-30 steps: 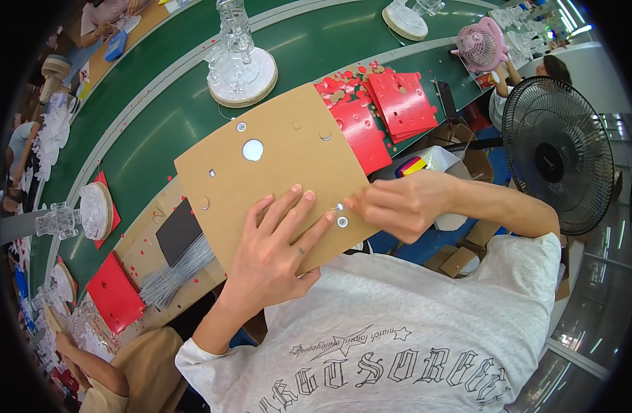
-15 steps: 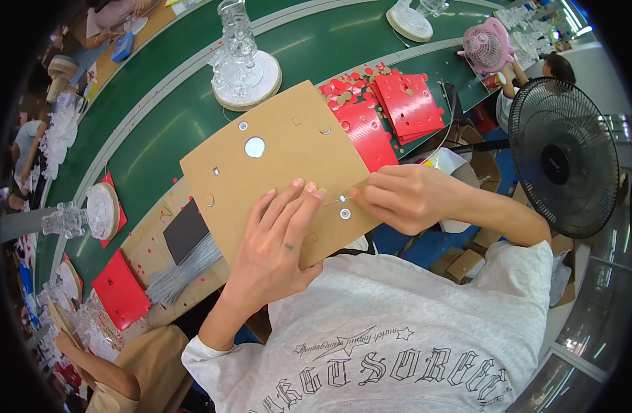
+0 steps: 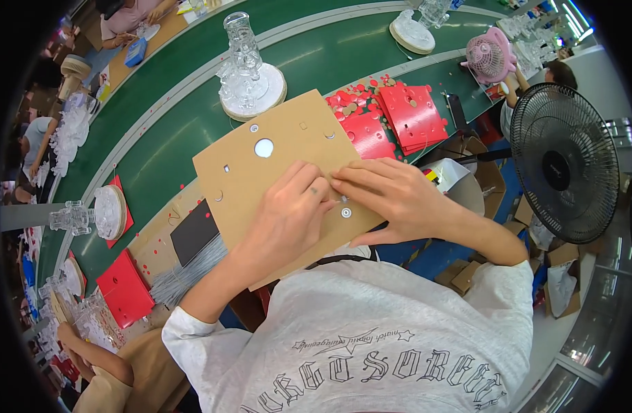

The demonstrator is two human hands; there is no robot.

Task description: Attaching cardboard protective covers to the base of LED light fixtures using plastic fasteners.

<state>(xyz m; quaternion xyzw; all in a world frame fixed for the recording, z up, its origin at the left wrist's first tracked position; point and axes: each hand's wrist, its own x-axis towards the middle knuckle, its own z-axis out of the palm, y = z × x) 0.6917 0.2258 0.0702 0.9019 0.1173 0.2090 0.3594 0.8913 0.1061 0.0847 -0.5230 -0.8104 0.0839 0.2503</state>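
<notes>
A tan cardboard panel point(image 3: 243, 186) with round, square and crescent cut-outs lies tilted in front of me, its near edge by my shirt. My left hand point(image 3: 281, 217) rests over its middle, fingers curled and thumb tip pinched beside a small slot point(image 3: 343, 199). Whatever is in that pinch is too small or hidden to make out. From the right, my right hand point(image 3: 391, 195) lies on the panel, fingers stretched toward the left fingertips and thumb spread toward the near edge. A round washer-like ring point(image 3: 346, 213) shows just below the slot.
Red sheets point(image 3: 412, 117) and loose red discs lie beyond the panel. A clear ornament on a round white base point(image 3: 255, 93) stands on the green belt point(image 3: 171, 131). Grey wires point(image 3: 192, 275) and a dark sheet point(image 3: 194, 234) lie left. A black fan point(image 3: 563, 165) stands right.
My left fingers have curled from flat into a pinch by the slot. My right hand has gone from a pinch to stretched fingers, moving left over the panel.
</notes>
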